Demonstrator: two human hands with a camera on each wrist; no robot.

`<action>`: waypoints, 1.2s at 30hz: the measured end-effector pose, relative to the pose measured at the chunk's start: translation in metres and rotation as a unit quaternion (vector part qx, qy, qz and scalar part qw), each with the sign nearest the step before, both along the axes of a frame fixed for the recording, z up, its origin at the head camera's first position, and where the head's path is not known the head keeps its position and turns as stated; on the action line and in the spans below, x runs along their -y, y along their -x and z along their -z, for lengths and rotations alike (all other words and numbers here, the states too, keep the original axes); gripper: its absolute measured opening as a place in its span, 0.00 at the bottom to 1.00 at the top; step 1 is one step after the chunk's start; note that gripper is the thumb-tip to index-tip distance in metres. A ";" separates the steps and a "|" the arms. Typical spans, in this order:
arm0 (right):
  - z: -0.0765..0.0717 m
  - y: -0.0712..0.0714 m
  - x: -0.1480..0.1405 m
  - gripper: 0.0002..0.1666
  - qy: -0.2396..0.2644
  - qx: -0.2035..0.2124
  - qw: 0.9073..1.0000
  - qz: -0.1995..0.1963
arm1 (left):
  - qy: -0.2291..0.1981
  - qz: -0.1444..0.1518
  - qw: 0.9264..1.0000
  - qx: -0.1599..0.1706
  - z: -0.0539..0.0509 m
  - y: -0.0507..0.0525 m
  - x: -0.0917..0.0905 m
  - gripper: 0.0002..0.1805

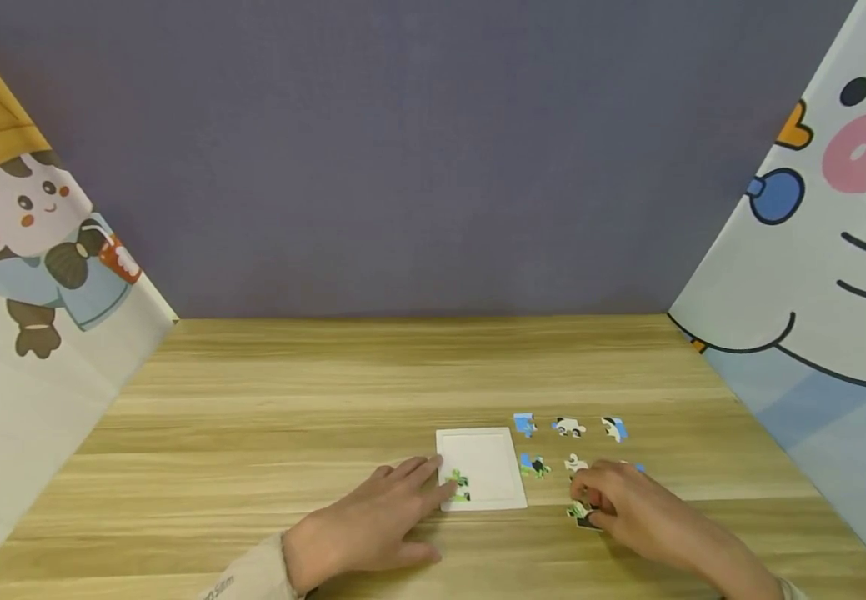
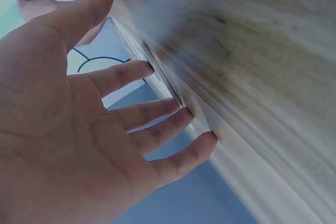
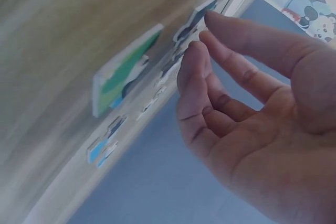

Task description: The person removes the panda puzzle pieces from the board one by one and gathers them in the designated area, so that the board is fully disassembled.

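A white square puzzle tray [image 1: 481, 450] lies flat on the table. My left hand [image 1: 380, 512] spreads its straight fingers at the tray's left edge, and a fingertip touches a green puzzle piece [image 1: 460, 486] in the tray's near left corner. To the right, my right hand [image 1: 638, 508] curls its thumb and fingers about a green-and-black puzzle piece [image 1: 577, 512] at table level; its fingers hide part of it. In the right wrist view, this puzzle piece [image 3: 197, 18] shows beside the thumb tip. Another green puzzle piece [image 3: 126, 72] lies under the palm, hidden in the head view.
Several loose pieces lie right of the tray: a blue piece [image 1: 525, 424], a panda-face piece [image 1: 569, 427], a black-white-blue piece [image 1: 614, 428], a blue-green piece [image 1: 534, 466] and a white piece [image 1: 574, 463]. A grey panel [image 1: 417, 167] stands behind the wooden table [image 1: 252, 400], with cartoon-printed walls at both sides.
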State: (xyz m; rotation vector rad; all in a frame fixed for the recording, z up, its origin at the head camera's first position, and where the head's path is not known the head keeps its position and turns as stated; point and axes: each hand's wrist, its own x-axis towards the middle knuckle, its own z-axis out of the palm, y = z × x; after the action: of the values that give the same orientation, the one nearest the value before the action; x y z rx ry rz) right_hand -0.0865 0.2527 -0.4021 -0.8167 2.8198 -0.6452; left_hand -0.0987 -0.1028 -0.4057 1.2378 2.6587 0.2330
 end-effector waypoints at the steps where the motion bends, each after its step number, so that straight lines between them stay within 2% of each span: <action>1: -0.001 0.000 0.001 0.15 -0.001 -0.003 1.000 0.000 | 0.000 0.000 1.000 0.000 0.000 0.001 0.001 0.39; 9: -0.011 0.003 0.016 0.15 0.001 -0.009 1.000 0.009 | -0.014 -0.004 1.000 0.012 -0.002 0.004 0.005 0.38; 18: -0.021 0.012 0.047 0.14 -0.022 -0.039 0.999 -0.017 | -0.022 -0.005 1.000 0.004 -0.001 0.005 0.002 0.37; 28: -0.030 0.031 0.087 0.12 -0.029 -0.056 0.996 -0.063 | -0.009 -0.005 1.000 -0.007 0.000 0.006 0.002 0.36; 31: -0.031 0.037 0.098 0.13 -0.033 -0.051 0.996 -0.063 | -0.007 -0.001 1.000 -0.014 0.000 0.006 0.002 0.36; 36: -0.030 0.046 0.112 0.15 -0.032 -0.004 0.997 -0.067 | 0.000 0.008 0.999 -0.033 0.002 0.007 0.001 0.36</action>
State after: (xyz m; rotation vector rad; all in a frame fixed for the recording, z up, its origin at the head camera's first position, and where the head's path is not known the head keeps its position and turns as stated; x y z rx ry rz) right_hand -0.1325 0.1403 -0.3719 -0.9882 2.7473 -0.5308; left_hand -0.1061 -0.1037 -0.4080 1.2882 2.7020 0.1923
